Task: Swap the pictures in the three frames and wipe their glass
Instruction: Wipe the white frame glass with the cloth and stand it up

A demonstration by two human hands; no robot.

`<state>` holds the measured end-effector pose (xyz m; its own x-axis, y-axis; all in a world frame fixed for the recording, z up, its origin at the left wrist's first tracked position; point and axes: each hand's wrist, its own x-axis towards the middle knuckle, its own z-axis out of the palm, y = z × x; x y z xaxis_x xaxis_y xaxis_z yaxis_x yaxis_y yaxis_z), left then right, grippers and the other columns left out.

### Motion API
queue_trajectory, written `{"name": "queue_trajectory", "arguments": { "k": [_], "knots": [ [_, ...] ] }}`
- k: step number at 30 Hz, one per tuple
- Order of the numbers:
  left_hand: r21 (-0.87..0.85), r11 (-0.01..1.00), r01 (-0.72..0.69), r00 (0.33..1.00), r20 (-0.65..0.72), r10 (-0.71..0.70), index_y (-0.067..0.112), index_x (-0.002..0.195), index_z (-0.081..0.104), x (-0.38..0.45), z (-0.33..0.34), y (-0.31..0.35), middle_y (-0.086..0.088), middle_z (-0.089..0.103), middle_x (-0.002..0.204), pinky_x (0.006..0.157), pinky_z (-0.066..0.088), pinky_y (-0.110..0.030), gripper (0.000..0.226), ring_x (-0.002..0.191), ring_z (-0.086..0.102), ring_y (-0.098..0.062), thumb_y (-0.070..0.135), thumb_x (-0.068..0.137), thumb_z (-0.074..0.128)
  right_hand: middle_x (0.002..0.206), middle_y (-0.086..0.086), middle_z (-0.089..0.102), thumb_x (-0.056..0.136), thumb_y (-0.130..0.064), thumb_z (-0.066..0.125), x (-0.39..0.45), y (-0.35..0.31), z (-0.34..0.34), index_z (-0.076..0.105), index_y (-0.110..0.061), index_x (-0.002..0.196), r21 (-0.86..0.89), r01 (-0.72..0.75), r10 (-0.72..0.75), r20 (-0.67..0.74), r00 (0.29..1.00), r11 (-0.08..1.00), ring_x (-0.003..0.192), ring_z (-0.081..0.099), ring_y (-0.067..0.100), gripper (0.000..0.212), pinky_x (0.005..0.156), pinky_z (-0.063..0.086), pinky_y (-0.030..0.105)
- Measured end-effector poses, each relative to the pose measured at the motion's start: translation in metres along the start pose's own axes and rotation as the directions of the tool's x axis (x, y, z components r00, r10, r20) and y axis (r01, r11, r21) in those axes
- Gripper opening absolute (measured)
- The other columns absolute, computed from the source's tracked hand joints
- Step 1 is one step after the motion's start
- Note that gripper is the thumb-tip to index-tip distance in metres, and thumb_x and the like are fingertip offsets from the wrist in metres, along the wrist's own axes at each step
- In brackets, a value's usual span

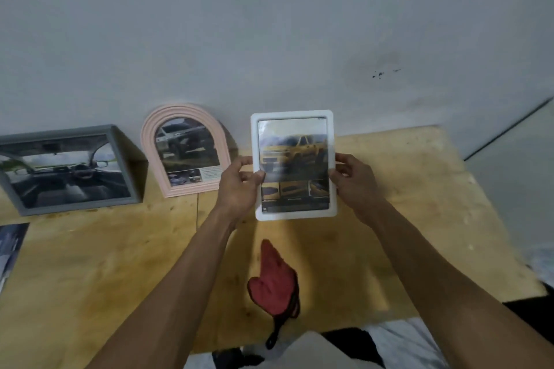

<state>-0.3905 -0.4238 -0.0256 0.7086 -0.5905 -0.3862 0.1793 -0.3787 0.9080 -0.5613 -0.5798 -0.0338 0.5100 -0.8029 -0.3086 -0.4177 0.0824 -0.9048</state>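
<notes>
Closest in, at the near edge of the wooden desk [419,219], lies a red cloth [275,281], crumpled, with a dark loop trailing off the edge toward the person's lap. Nothing touches it; both forearms pass over to either side of it.

Up from there, both hands are busy. The left hand [239,186] grips the left edge of the white frame [295,216], thumb on the front over the glass, fingers wrapped behind. The right hand [355,180] closes on the right edge the same way. The white frame is lifted upright above the desk, facing the camera, and the picture in it shows a yellow car with smaller shots along the bottom. It's a bit blurred.

Further back, to the left, a pink arched frame [183,114] leans against the wall [269,24], holding a picture of a pale car. Left again, a grey frame [18,198] stands on the desk with a car-interior picture in it. At the far left edge of the desk, a loose printed sheet [10,246] lies flat, partly cut off from view.
</notes>
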Motion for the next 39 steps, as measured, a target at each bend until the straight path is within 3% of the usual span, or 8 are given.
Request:
{"name": "queue_trajectory", "arguments": {
  "k": [3, 6, 11, 16, 21, 29, 34, 39],
  "knots": [
    [0.059, 0.998, 0.003, 0.996, -0.089, 0.003, 0.019, 0.124, 0.053, 0.018, 0.029, -0.001, -0.01, 0.066, 0.105, 0.057, 0.058, -0.024, 0.026, 0.069, 0.072, -0.007, 0.013, 0.099, 0.058, 0.115, 0.003, 0.068, 0.093, -0.009, 0.06, 0.035, 0.005, -0.014, 0.059, -0.015, 0.128, -0.111, 0.041, -0.038, 0.028, 0.999, 0.993, 0.1, 0.066, 0.02, 0.036, 0.089, 0.057, 0.047],
    [0.117, 0.993, 0.014, 0.985, -0.174, 0.007, 0.018, 0.121, 0.052, 0.036, 0.045, 0.0, -0.003, 0.066, 0.101, 0.056, 0.055, -0.02, 0.023, 0.069, 0.068, -0.005, 0.014, 0.099, 0.058, 0.111, 0.0, 0.07, 0.089, -0.009, 0.063, 0.064, 0.009, -0.017, 0.061, -0.016, 0.121, -0.177, 0.086, -0.08, 0.042, 0.996, 0.98, 0.099, 0.067, 0.018, 0.033, 0.09, 0.056, 0.045],
    [0.13, 0.99, 0.045, 0.969, -0.248, -0.012, 0.019, 0.111, 0.053, 0.072, 0.058, -0.004, 0.0, 0.064, 0.101, 0.079, 0.06, -0.04, 0.017, 0.091, 0.064, -0.012, 0.01, 0.098, 0.059, 0.107, -0.004, 0.071, 0.086, -0.011, 0.066, 0.106, 0.014, -0.009, 0.062, -0.019, 0.116, -0.234, 0.113, -0.108, 0.032, 0.994, 0.966, 0.098, 0.067, 0.015, 0.031, 0.089, 0.054, 0.034],
    [0.145, 0.988, 0.047, 0.96, -0.281, -0.004, 0.02, 0.109, 0.052, 0.103, 0.063, -0.006, -0.003, 0.062, 0.108, 0.081, 0.059, -0.04, 0.017, 0.101, 0.063, -0.021, 0.009, 0.097, 0.06, 0.105, -0.002, 0.07, 0.089, -0.007, 0.063, 0.129, 0.018, -0.002, 0.061, -0.015, 0.117, -0.276, 0.145, -0.146, 0.019, 0.989, 0.95, 0.091, 0.062, 0.011, 0.029, 0.069, 0.037, 0.007],
    [0.15, 0.987, 0.051, 0.957, -0.292, -0.005, 0.023, 0.109, 0.054, 0.119, 0.067, -0.012, -0.005, 0.065, 0.112, 0.086, 0.059, -0.048, 0.019, 0.104, 0.065, -0.023, 0.009, 0.097, 0.061, 0.102, -0.004, 0.07, 0.089, -0.008, 0.063, 0.143, 0.025, 0.0, 0.06, -0.016, 0.113, -0.281, 0.152, -0.15, 0.03, 0.988, 0.948, 0.09, 0.063, 0.012, 0.026, 0.076, 0.042, 0.017],
    [0.151, 0.988, 0.024, 0.949, -0.314, 0.025, 0.016, 0.115, 0.054, 0.122, 0.066, -0.017, -0.008, 0.065, 0.115, 0.086, 0.059, -0.044, 0.018, 0.106, 0.064, -0.024, 0.013, 0.098, 0.059, 0.103, -0.002, 0.072, 0.088, -0.014, 0.068, 0.152, 0.029, 0.01, 0.061, -0.014, 0.112, -0.239, 0.143, -0.138, 0.038, 0.99, 0.96, 0.093, 0.067, 0.015, 0.025, 0.086, 0.053, 0.031],
    [0.152, 0.987, 0.044, 0.951, -0.309, 0.006, 0.015, 0.117, 0.054, 0.125, 0.067, -0.02, 0.0, 0.061, 0.106, 0.086, 0.058, -0.042, 0.02, 0.097, 0.062, -0.018, 0.013, 0.098, 0.06, 0.1, -0.005, 0.069, 0.09, -0.012, 0.066, 0.151, 0.03, 0.011, 0.06, -0.014, 0.115, -0.236, 0.103, -0.093, 0.054, 0.994, 0.966, 0.09, 0.063, 0.01, 0.025, 0.084, 0.049, 0.024],
    [0.179, 0.982, 0.055, 0.952, -0.307, 0.003, 0.013, 0.121, 0.053, 0.127, 0.068, -0.022, 0.0, 0.058, 0.11, 0.083, 0.057, -0.037, 0.024, 0.099, 0.059, -0.017, 0.012, 0.098, 0.059, 0.095, -0.009, 0.064, 0.091, -0.012, 0.065, 0.152, 0.033, 0.012, 0.06, -0.014, 0.114, -0.234, 0.1, -0.09, 0.053, 0.995, 0.967, 0.088, 0.061, 0.009, 0.023, 0.079, 0.046, 0.02]
  ]
}}
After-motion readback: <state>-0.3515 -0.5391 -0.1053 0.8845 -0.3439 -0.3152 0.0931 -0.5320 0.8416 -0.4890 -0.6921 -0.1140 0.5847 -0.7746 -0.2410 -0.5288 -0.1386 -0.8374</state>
